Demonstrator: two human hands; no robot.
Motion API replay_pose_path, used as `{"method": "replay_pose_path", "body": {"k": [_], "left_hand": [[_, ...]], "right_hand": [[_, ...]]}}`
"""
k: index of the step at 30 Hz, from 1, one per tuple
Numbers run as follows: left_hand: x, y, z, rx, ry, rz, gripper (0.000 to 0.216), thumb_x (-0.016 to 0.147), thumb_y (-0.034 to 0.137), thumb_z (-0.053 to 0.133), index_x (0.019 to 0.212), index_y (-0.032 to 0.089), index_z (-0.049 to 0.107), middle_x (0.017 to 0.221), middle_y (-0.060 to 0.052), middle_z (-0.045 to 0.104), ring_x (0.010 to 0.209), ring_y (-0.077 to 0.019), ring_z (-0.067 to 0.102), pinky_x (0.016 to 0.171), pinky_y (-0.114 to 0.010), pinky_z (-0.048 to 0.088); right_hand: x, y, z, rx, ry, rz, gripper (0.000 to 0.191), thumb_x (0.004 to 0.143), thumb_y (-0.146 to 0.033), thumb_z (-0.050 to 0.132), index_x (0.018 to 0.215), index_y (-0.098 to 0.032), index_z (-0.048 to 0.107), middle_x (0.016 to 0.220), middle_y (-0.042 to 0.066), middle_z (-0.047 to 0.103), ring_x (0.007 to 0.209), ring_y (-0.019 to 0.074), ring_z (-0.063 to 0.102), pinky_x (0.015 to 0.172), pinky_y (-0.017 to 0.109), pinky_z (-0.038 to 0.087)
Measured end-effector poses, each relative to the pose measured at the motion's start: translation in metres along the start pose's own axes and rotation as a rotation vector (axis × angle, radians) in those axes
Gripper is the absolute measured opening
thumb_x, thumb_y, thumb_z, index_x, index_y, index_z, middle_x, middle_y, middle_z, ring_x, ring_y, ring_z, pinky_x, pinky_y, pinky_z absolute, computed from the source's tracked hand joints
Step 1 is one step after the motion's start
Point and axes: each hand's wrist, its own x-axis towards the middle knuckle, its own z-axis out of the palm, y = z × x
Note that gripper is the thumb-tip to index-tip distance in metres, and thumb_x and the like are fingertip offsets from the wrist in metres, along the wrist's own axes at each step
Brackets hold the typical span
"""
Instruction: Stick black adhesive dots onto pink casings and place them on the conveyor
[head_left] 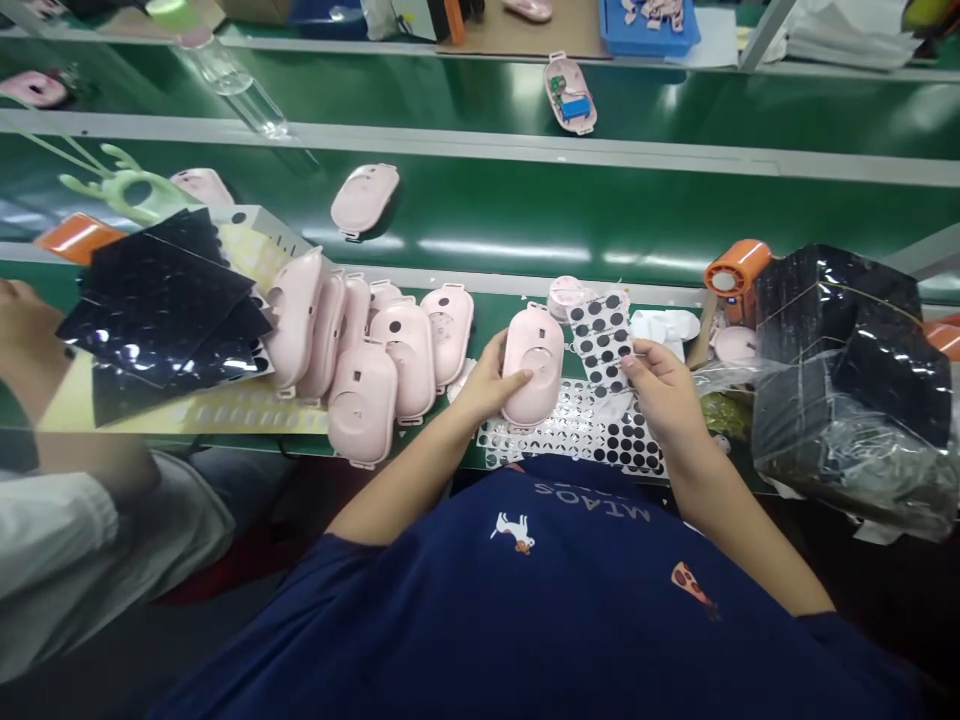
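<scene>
The left hand (489, 382) grips 1 pink plastic shell (534, 362) over the bench (491, 315), apparently facing it upward for access; the right hand (663, 388) pinches a black-dot sticker sheet (601, 338) alongside, likely for easy reach.

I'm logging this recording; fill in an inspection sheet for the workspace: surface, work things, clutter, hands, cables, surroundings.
Surface: green worktop, crowded at left and right.
Work things: pink shell and dotted sticker sheet, both held; a larger dot sheet lies beneath them.
Clutter: more pink shells and glossy black sheets at left; orange device and wrapped black stack at right.
Hands: left hand grips the shell; right hand pinches the sticker sheet.
Cables: nothing seen clearly.
Surroundings: another person's arm at left; blue tray beyond.
</scene>
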Motion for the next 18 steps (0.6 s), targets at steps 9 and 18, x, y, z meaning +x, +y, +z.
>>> {"method": "replay_pose_path", "body": {"k": [9, 18], "left_hand": [[-0.004, 0.053, -0.007, 0.842, -0.132, -0.104, 0.076, 0.091, 0.046, 0.063, 0.151, 0.008, 0.035, 0.141, -0.022, 0.061, 0.126, -0.0359, 0.064, 0.107, -0.045, 0.05], [-0.046, 0.092, -0.019, 0.74, -0.124, 0.426, 0.047, 0.104, 0.048, 0.043, 0.134, 0.016, 0.06, 0.138, -0.01, 0.068, 0.131, -0.0221, 0.062, 0.112, -0.036, 0.048]], "right_hand": [[-0.012, 0.006, -0.001, -0.524, -0.04, -0.292, 0.03, 0.091, -0.049, 0.058, 0.101, -0.026, 0.073, 0.105, 0.008, 0.078, 0.099, 0.0273, 0.072, 0.091, 0.045, 0.054], [-0.012, -0.008, 0.015, -1.021, -0.084, -0.95, 0.023, 0.098, -0.025, 0.048, 0.095, -0.023, 0.07, 0.1, 0.006, 0.079, 0.095, 0.0276, 0.073, 0.107, 0.054, 0.038]]}}
